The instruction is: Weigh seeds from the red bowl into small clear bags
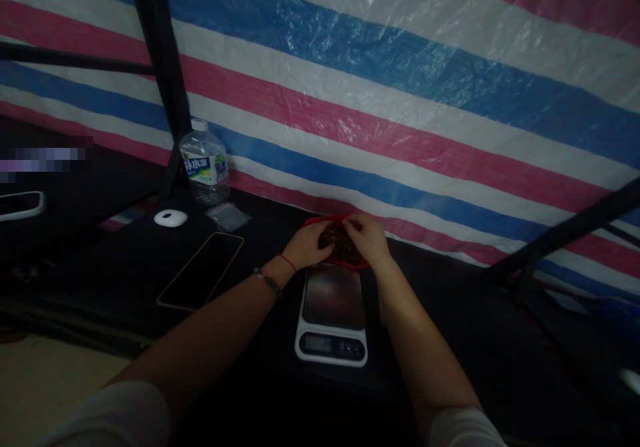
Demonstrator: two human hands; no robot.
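Note:
A red container (pixel 345 264), either a bag or a soft dish, holds a heap of small dark brown pieces (pixel 345 244), too dim to name. It sits just beyond the far edge of a white kitchen scale (pixel 331 340) with a metal plate and a small display. My left hand (pixel 309 244) curls over the container's left edge, thumb and fingers at the dark pieces. From the right, my right hand (pixel 369 237) reaches in with its fingertips closed together among the pieces. Whatever those fingertips hold is hidden. Nothing rests on the scale's visible plate.
Left of the scale lies a dark-screened phone (pixel 203 270). Behind it are a white oval object (pixel 171 218), a small clear plastic bag (pixel 229 216) and a clear plastic bottle (pixel 205 164). A striped plastic sheet (pixel 350 114) hangs along the black table's back edge. Another phone (pixel 23 205) lies far left.

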